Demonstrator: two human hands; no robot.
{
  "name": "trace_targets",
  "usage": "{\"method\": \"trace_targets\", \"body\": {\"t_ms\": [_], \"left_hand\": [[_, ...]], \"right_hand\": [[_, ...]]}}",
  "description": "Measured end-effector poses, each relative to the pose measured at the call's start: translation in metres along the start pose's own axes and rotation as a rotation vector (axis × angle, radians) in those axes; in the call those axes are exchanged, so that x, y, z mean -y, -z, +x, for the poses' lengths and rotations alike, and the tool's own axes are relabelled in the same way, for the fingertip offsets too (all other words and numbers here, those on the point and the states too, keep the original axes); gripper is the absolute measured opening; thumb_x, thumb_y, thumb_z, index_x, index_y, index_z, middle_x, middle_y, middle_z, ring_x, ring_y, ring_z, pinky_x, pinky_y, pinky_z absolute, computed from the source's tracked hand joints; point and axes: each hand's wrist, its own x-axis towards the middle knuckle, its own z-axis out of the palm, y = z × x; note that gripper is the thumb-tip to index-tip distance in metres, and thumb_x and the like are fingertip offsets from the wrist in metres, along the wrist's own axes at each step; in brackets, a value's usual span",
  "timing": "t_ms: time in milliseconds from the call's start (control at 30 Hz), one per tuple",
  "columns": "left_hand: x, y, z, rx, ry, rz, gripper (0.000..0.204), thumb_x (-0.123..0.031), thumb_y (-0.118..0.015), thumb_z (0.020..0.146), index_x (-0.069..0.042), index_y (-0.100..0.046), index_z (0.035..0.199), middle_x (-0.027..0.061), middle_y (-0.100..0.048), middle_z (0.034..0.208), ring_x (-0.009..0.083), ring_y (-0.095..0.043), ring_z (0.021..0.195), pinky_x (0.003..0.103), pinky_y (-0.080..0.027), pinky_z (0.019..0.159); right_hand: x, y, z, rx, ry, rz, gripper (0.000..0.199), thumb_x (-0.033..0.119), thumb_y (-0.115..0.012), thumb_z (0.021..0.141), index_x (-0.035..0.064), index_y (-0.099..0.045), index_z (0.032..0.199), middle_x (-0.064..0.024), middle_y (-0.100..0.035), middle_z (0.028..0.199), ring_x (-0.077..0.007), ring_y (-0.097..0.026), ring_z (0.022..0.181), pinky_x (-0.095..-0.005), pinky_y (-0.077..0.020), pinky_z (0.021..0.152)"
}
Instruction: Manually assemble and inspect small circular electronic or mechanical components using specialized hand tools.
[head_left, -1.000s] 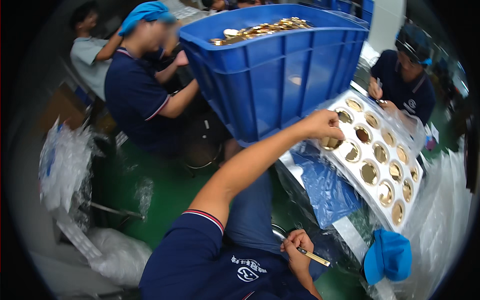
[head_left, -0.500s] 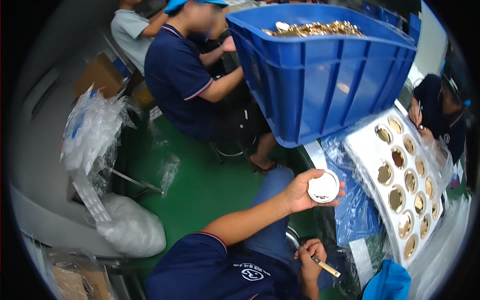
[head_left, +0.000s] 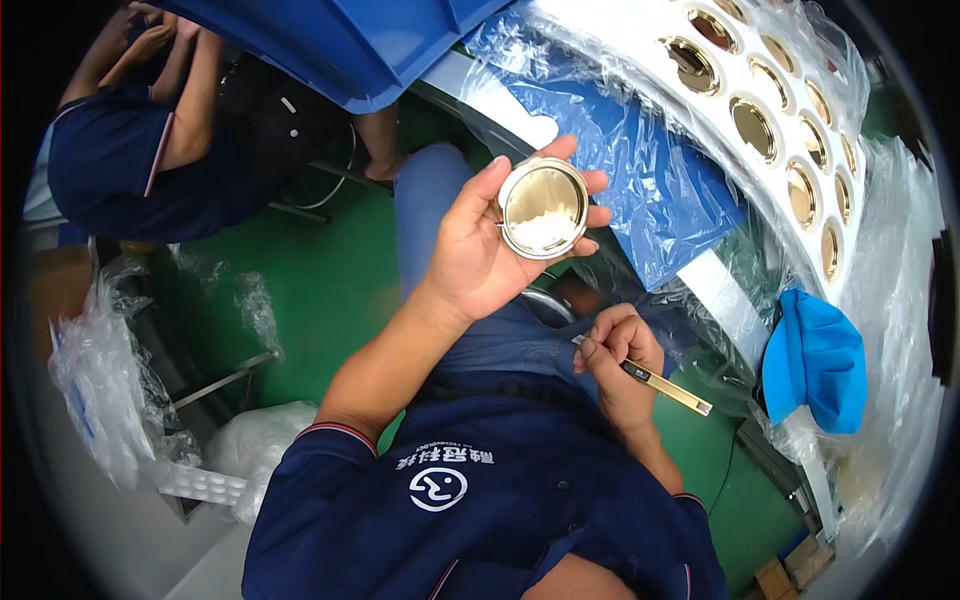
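Note:
My left hand (head_left: 465, 250), palm up, holds a round gold lid (head_left: 543, 208) with a shiny, mirror-like inside and a raised rim. Its fingers reach around behind the lid, and the thumb rests along the near side. Lower and to the right, my right hand (head_left: 625, 360) is closed around a utility knife (head_left: 667, 388) with a yellowish handle. A small pale tip pokes out past the thumb, toward the lid but apart from it. Several similar gold pieces sit in round pockets of a white tray (head_left: 728, 80) at the upper right.
A large blue bin (head_left: 330, 40) stands at the top. Blue plastic sheeting (head_left: 665, 200) and clear film lie beside the tray, with a blue cloth cap (head_left: 815, 360) near its lower end. At left, a co-worker in a navy shirt (head_left: 120, 150) sits near crumpled clear plastic (head_left: 110, 370).
My view has swung down and right. The lid's face, bright white before, now shows gold as it is tilted differently. Both hands keep their holds, with the knife still in the right.

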Motion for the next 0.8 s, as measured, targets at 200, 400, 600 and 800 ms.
{"method": "trace_targets", "body": {"t_ms": [200, 400, 600, 800], "left_hand": [[0.017, 0.009, -0.008, -0.067, 0.015, 0.161, 0.066, -0.049, -0.033, 0.090, 0.003, -0.033, 0.129, 0.0234, -0.051, 0.117, 0.0330, -0.054, 0.105, 0.041, -0.047, 0.086], [0.029, -0.007, -0.008, -0.143, 0.004, 0.343, 0.064, -0.048, -0.032, 0.090, 0.005, -0.036, 0.126, 0.0203, -0.055, 0.110, 0.0306, -0.056, 0.102, 0.041, -0.046, 0.089], [0.038, -0.008, -0.012, -0.210, 0.024, 0.337, 0.064, -0.046, -0.032, 0.090, 0.007, -0.035, 0.127, 0.0182, -0.057, 0.108, 0.0295, -0.056, 0.102, 0.040, -0.045, 0.090], [0.039, -0.017, -0.014, -0.234, 0.099, 0.198, 0.062, -0.040, -0.031, 0.089, 0.006, -0.031, 0.131, 0.0170, -0.055, 0.111, 0.0312, -0.055, 0.105, 0.042, -0.041, 0.094]], "right_hand": [[0.020, -0.005, 0.001, 0.031, 0.142, 0.014, 0.029, -0.013, -0.052, 0.078, 0.0067, -0.033, 0.070, -0.0100, -0.044, 0.086, -0.0123, -0.054, 0.066, -0.0244, -0.0486, 0.055], [0.020, -0.017, 0.011, -0.054, 0.256, 0.076, 0.028, -0.013, -0.051, 0.078, 0.0071, -0.033, 0.071, -0.0109, -0.044, 0.088, -0.0119, -0.052, 0.063, -0.0246, -0.0474, 0.053], [0.011, -0.022, 0.020, -0.203, 0.284, 0.095, 0.028, -0.013, -0.052, 0.077, 0.0070, -0.034, 0.070, -0.0087, -0.044, 0.090, -0.0077, -0.049, 0.062, -0.0199, -0.0440, 0.050], [0.010, -0.018, 0.020, -0.264, 0.281, 0.102, 0.025, -0.010, -0.050, 0.079, 0.0086, -0.034, 0.074, -0.0078, -0.045, 0.088, -0.0110, -0.049, 0.061, -0.0230, -0.0433, 0.049]]}}
